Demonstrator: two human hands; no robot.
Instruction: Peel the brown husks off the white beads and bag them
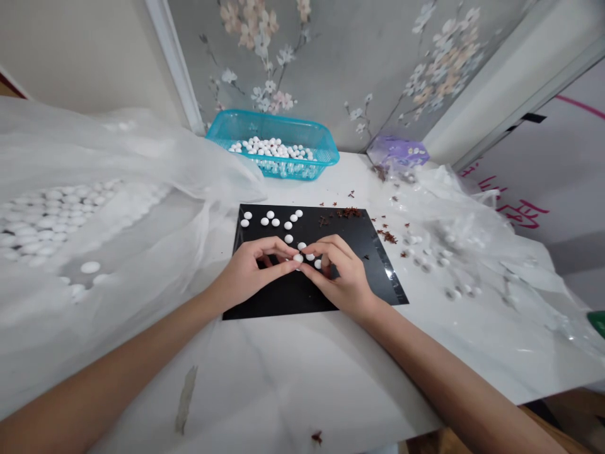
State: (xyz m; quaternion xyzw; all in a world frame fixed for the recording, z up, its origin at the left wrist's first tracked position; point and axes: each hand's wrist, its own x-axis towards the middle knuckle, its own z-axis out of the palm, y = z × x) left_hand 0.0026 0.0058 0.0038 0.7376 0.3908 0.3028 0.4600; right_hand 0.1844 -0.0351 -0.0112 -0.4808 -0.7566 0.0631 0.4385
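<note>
The left hand [243,271] pinches 1 small, white, round ball [297,258] between the tips of its thumb and index finger, over a flat, black, rectangular mat [274,299]; the right hand [350,274] bends its thumb and index fingertips in at the ball's right side, though whether they press on it cannot be told. The ball looks equally wide all ways, so its direction and long axis cannot be read; the mat's long axis runs left to right beneath the fingers. At least 12 loose white balls [288,239] lie on the mat: 2 then 3 beyond the left fingers, 3 in a slanting row and 1 nearer beyond the fingertips, 3 beside the right fingers. Beyond and right of the fingers are 2 main heaps of small, reddish-brown, dried pieces [351,212], too fine to count. Farther beyond stands 1 blue, oblong plastic basket [288,162] of uncounted balls.
</note>
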